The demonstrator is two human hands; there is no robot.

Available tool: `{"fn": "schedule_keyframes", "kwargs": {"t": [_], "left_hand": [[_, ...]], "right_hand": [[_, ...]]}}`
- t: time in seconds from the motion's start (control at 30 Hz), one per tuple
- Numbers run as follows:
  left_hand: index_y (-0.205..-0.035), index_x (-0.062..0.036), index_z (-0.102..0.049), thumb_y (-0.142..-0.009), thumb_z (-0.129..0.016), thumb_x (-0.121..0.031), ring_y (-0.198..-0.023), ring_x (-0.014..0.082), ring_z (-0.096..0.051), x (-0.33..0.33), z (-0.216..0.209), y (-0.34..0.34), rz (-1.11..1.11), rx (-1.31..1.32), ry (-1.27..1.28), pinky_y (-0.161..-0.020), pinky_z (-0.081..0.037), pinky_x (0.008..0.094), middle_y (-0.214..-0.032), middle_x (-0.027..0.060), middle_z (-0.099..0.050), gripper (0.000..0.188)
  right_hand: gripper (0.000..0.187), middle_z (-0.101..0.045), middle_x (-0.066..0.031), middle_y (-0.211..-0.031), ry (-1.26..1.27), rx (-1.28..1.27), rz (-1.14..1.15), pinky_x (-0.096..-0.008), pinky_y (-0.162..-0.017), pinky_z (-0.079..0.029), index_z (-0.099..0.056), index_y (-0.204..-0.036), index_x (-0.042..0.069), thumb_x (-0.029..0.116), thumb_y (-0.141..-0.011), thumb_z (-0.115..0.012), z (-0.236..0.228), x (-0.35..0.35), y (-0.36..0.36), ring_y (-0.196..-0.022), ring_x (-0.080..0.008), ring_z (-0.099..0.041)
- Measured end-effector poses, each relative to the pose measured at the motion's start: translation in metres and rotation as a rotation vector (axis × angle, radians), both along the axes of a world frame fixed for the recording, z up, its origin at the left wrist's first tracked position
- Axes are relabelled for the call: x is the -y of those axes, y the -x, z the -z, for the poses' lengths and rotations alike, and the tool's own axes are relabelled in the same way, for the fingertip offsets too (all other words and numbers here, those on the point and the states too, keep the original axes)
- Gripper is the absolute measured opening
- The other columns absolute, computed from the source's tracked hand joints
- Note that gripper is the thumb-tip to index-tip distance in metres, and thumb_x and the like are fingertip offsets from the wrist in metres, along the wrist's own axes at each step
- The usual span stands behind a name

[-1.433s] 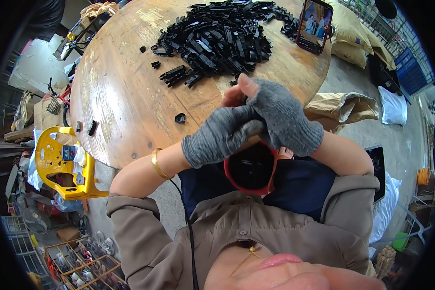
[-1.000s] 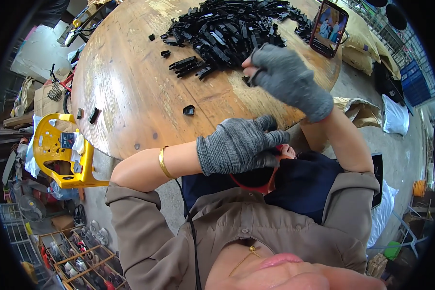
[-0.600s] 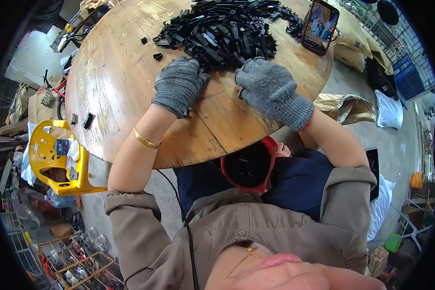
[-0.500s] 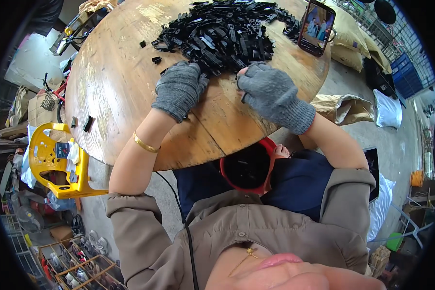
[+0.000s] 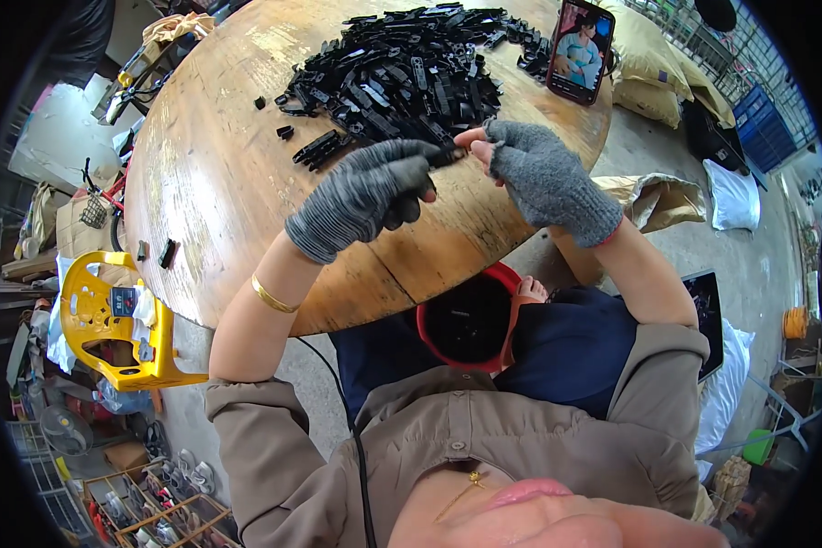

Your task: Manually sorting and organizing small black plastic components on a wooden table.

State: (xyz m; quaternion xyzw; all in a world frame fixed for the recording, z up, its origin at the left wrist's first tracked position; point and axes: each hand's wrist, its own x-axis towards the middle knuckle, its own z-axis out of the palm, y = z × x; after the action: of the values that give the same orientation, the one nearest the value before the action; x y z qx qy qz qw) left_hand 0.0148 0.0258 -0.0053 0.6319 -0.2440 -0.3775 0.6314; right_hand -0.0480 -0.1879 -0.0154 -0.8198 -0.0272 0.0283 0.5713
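Note:
My left hand [image 5: 374, 187], in a grey knitted glove with dark fingertips, reaches over the near part of the round table. Its closed fingers hold a small black plastic piece [image 5: 446, 156], partly hidden by the glove. From the other side, my right hand [image 5: 543, 169], in a grey glove with bare fingertips, pinches at the end of that same piece. The two hands almost meet. Just beyond them lies a big heap of black plastic pieces [image 5: 402, 78]. A short row of black pieces [image 5: 321, 150] lies side by side next to my left hand.
The wooden table [image 5: 210, 164] carries a propped phone [image 5: 579, 50] at the far right and a few loose black pieces [image 5: 167, 253] at left. Below its near edge, a red bucket [image 5: 422, 331] holds black pieces. A yellow plastic chair [image 5: 160, 352] stands at left.
My hands have come closer together, the left one moving right and its fingers stretching toward the right hand. The short row of pieces by the heap is now uncovered. The phone's picture differs.

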Motion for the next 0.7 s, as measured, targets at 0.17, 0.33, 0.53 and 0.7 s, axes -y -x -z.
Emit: {"fn": "schedule_keyframes", "kwargs": {"t": [0.17, 0.33, 0.53, 0.7], "left_hand": [[-0.108, -0.0019, -0.054, -0.087, -0.051, -0.021, -0.058, 0.0038, -0.053, 0.005, 0.010, 0.008, -0.002, 0.165, -0.117, -0.049, -0.043, 0.0158, -0.078, 0.0025, -0.061, 0.028], [-0.105, -0.0016, -0.056, -0.085, -0.056, -0.019, -0.067, 0.0118, -0.058, 0.008, 0.022, 0.013, 0.002, 0.640, -0.074, -0.063, -0.048, 0.0245, -0.080, 0.0029, -0.062, 0.026], [-0.100, -0.0014, -0.055, -0.087, -0.052, -0.015, -0.067, 0.0108, -0.057, 0.006, 0.008, 0.019, 0.007, 0.641, -0.179, -0.060, -0.047, 0.0237, -0.078, 0.0041, -0.059, 0.018], [-0.104, -0.0001, -0.054, -0.088, -0.052, -0.017, -0.062, 0.0068, -0.054, 0.005, 0.007, 0.016, -0.101, 0.367, -0.160, -0.055, -0.045, 0.0201, -0.071, 0.0020, -0.055, 0.023]], "right_hand": [[0.025, -0.055, -0.0004, -0.069, -0.150, 0.025, 0.010, -0.0184, -0.055, -0.042, -0.061, -0.100, 0.004, 0.024, -0.088, -0.052, 0.006, -0.007, -0.001, -0.061, -0.0048, -0.050], [0.023, -0.059, -0.0023, -0.074, -0.097, -0.056, 0.029, -0.0184, -0.052, -0.043, -0.063, -0.095, 0.003, 0.022, -0.085, -0.057, 0.000, -0.013, 0.000, -0.059, -0.0063, -0.054], [0.021, -0.057, -0.0018, -0.071, -0.208, -0.109, -0.087, -0.0190, -0.052, -0.044, -0.063, -0.093, 0.002, 0.020, -0.083, -0.059, -0.001, -0.008, 0.000, -0.058, -0.0067, -0.053], [0.025, -0.055, -0.0026, -0.070, -0.434, -0.166, 0.051, -0.0189, -0.055, -0.044, -0.060, -0.098, -0.002, 0.019, -0.083, -0.060, -0.002, -0.005, -0.002, -0.060, -0.0077, -0.052]]}}
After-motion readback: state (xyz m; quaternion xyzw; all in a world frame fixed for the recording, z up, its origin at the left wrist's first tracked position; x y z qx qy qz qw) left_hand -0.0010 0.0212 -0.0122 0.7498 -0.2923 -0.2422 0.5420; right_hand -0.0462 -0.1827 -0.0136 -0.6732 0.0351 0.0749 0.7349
